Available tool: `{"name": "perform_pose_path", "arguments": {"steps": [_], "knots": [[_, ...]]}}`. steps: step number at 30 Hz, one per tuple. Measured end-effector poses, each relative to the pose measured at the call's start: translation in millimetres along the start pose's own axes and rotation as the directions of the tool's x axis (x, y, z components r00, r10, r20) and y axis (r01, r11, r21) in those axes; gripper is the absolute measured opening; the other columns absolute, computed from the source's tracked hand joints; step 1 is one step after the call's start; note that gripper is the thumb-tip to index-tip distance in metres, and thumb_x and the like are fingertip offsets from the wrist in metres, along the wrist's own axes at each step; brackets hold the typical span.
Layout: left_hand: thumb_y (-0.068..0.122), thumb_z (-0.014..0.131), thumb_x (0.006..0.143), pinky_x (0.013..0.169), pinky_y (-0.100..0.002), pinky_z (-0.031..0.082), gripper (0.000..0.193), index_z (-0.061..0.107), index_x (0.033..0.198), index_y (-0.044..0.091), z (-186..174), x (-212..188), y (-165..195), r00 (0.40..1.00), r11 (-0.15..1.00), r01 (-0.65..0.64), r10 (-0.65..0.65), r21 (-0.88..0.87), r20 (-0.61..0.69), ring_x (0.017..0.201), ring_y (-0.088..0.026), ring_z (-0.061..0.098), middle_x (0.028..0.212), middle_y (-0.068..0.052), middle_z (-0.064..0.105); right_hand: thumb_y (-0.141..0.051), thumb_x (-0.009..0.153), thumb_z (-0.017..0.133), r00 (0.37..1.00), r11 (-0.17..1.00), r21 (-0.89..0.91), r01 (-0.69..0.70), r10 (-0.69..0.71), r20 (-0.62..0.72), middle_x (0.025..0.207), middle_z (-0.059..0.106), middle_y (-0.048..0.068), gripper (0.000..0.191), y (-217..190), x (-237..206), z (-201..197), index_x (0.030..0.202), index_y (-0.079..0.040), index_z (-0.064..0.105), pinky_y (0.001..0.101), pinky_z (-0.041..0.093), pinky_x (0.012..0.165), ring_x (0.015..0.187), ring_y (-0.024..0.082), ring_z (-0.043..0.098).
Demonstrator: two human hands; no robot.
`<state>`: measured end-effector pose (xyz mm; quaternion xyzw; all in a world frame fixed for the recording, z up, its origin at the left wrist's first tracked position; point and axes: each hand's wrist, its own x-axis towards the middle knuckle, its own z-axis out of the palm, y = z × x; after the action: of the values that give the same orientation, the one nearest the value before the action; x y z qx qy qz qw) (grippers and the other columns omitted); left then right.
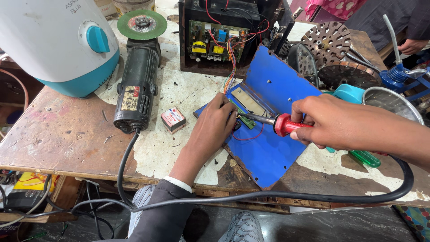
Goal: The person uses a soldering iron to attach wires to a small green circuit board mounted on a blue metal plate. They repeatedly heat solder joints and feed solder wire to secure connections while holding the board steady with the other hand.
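Observation:
A blue metal panel point(268, 152) lies on the worn wooden bench point(67, 139), bent upward at its far end. A small green circuit board point(245, 120) is mounted on it. My left hand point(215, 127) rests on the panel's left edge, fingers pressed down by the board. My right hand point(333, 123) grips the red handle of a soldering iron point(283, 124); its metal tip points left and touches the board near my left fingertips. A bundle of coloured wires point(230, 67) runs from the board up to an open black electronics case point(217, 33).
A black angle grinder point(136, 87) with a green disc lies left of the panel, its thick black cable point(268, 196) looping along the bench front. A small red-and-white box point(173, 119), a white-and-teal appliance point(58, 42), perforated metal discs point(329, 42) and a steel bowl point(394, 103) stand around. Another person's hand point(411, 45) is far right.

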<state>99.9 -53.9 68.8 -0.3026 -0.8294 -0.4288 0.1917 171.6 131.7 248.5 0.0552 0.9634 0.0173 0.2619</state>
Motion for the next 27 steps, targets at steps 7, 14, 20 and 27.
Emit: {"name": "perform_pose_path", "arguments": {"steps": [7,14,20,27], "knots": [[0.011,0.064,0.096,0.084,-0.045,0.053,0.017,0.069,0.101,-0.005,0,2,2,1.0,1.0,0.02,-0.02,0.001,0.006,0.094,-0.033,0.065,0.103,-0.016,0.06,-0.031,0.095,0.071,1.0,0.999,-0.038,-0.014,0.014,-0.011,0.069,0.074,0.013,0.028,2,-1,-6,0.108,-0.006,0.07,0.0338,0.051,0.058,0.059,0.018,0.068],[0.01,0.065,0.094,0.084,-0.046,0.052,0.017,0.068,0.101,-0.005,-2,1,2,1.0,1.0,-0.021,0.021,0.002,-0.014,0.095,-0.034,0.065,0.103,-0.017,0.059,-0.026,0.091,0.072,0.998,0.998,0.065,0.0,0.004,-0.063,0.079,0.077,0.007,0.028,7,-2,-8,0.107,-0.003,0.073,0.0328,0.054,0.057,0.058,0.017,0.071],[0.01,0.065,0.095,0.084,-0.046,0.052,0.016,0.068,0.1,-0.005,-2,1,0,0.999,1.0,-0.024,0.024,-0.001,-0.023,0.096,-0.035,0.065,0.104,-0.017,0.059,-0.03,0.085,0.08,0.996,0.993,0.116,-0.018,0.028,-0.086,0.072,0.075,0.012,0.039,12,-4,-7,0.109,0.0,0.071,0.035,0.051,0.053,0.055,0.02,0.066],[0.01,0.065,0.094,0.084,-0.047,0.052,0.016,0.068,0.1,-0.005,-4,0,1,0.999,1.0,-0.018,0.018,-0.018,-0.032,0.097,-0.036,0.065,0.103,-0.018,0.06,-0.027,0.093,0.073,1.0,0.961,0.276,-0.015,0.018,-0.011,0.066,0.073,0.012,0.03,24,2,4,0.102,0.001,0.071,0.0339,0.051,0.051,0.053,0.019,0.064]]}}
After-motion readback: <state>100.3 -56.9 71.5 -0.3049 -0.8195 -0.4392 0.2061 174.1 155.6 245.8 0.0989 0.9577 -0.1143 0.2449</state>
